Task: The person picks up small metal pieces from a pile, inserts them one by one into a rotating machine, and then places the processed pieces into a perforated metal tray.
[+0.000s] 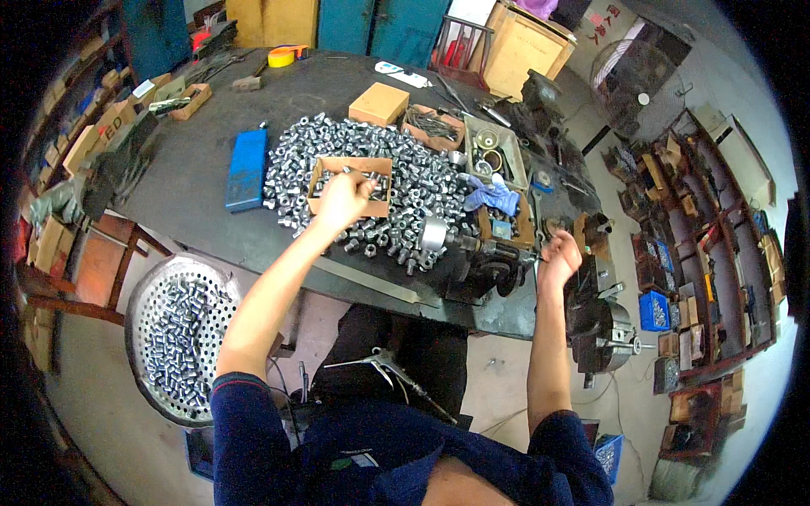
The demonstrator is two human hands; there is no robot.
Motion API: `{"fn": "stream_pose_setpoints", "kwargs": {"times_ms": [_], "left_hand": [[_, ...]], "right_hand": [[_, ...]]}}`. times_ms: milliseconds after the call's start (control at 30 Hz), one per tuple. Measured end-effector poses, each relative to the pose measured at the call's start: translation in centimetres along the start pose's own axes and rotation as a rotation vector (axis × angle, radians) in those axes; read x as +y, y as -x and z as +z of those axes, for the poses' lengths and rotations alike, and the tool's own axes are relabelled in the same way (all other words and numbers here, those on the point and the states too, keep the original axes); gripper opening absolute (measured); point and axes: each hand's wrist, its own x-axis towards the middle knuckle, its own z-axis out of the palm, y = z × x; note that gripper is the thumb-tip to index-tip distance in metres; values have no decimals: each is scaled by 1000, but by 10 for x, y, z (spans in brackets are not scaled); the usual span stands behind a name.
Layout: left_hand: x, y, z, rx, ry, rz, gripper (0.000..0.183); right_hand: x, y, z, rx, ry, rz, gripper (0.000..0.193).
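My left hand [344,201] is over a small open cardboard box [319,205], its fingers curled together. Whatever they may hold is hidden. Short metal fittings, hex-ended and shiny, lie in that box, and a wide heap of the same fittings [291,156] surrounds it on the dark workbench [198,173]. To the right, a small bench machine [489,268] with a round silver end stands at the bench's near edge. Beyond it my right hand [558,260] is raised with bent, closed fingers beside the bench's right side; I cannot make out anything in them.
A perforated metal basin [135,316] of fittings stands low on the left. A blue box [246,169], a closed cardboard box [379,104], a parts tray [516,135] and a blue glove [494,197] lie around the heap. A chuck-like machine [603,336] and loaded shelves [709,253] are at right.
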Motion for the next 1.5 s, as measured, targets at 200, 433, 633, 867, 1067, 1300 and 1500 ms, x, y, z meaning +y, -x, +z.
{"fn": "stream_pose_setpoints", "kwargs": {"times_ms": [200, 433, 633, 867, 1067, 1300, 1500], "left_hand": [[-26, -9, -20, 104, 17, 97, 18], [-85, 115, -136, -258, -257, -196, 20], [-169, 273, -217, -186, -428, -602, 16], [-171, 323, -193, -153, -888, -714, 22], [-172, 329, -185, -266, -990, -685, 17], [-140, 290, -196, -49, -190, -724, 22], [-41, 172, -131, -103, 667, -498, 20]], "right_hand": [[-19, 65, -38, -132, -154, 48, 21], [52, 63, -75, 138, 94, 259, 15], [66, 50, -83, 154, 68, 330, 16], [60, 52, -87, 24, 9, 346, 18], [56, 56, -95, 29, 16, 339, 15], [50, 63, -77, 130, 38, 372, 11], [44, 64, -70, 108, 38, 396, 16]]}}
